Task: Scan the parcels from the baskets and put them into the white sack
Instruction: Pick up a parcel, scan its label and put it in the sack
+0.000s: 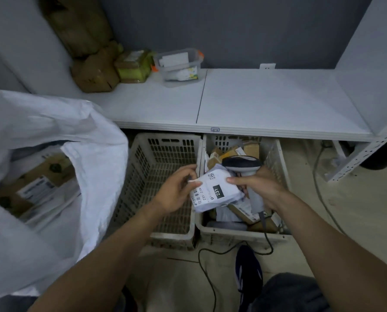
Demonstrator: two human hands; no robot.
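Hands meet above the right basket (239, 233): the left hand (176, 190) grips the left edge of a white parcel (217, 192), while the right hand (259, 185) curls round the scanner (244, 166) and thumbs the parcel's right edge. More parcels (251, 147) lie in that basket. The left basket (165, 154) sits just beside it; the white sack (93, 140) gapes at far left.

White sack (41, 122); cream left basket (140, 167) and right basket (239, 235), both with slotted lattice walls; white parcel (217, 190), black barcode, black patch with white "231"; scanner (242, 165), black head, grey handle; white shelf (266, 97); dark grey wall (233, 30).
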